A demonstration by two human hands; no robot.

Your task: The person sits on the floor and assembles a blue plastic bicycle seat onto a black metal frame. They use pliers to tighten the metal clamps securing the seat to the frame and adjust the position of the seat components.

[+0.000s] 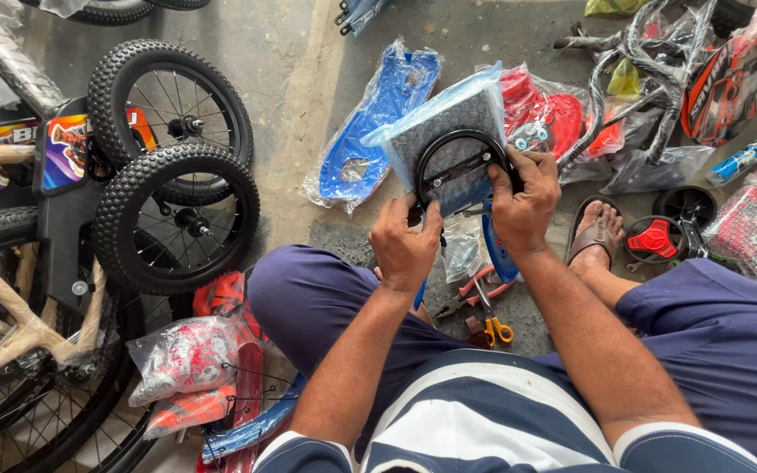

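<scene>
A: What are the two hands busy with?

B: Both hold a black curved bracket (459,166), a ring-like metal piece, at the centre of the frame, just above the knees. It lies against a grey padded part in clear plastic wrap (449,131), which is lifted off the floor.

A: And the fingers?

B: The left hand (405,250) is closed on the lower left end of the bracket, fingers curled tight around it. The right hand (526,206) grips the right side, thumb on top, fingers wrapped behind, so their tips are hidden.

A: What lies below the hands?

B: On the concrete floor (291,52) between the legs lie pliers with red handles (466,293) and, just beside them, a small tool with yellow handles (498,330). A blue piece (498,250) hangs under the right wrist.

A: And further out?

B: In the upper middle, a blue plastic part in a bag (378,123) rests on the floor, with red plastic parts in bags (549,114) to its right. Wrapped black handlebars (641,61) fill the upper right. A sandalled foot (596,232) sits right of the hands, near a small black wheel with a red hub (656,238).

A: The left side?

B: Two small knobby-tyred wheels (177,175) overlap at the upper left, next to a black bicycle frame (59,219) partly bound in brown paper. More bagged red parts (181,359) lie at the lower left.
</scene>
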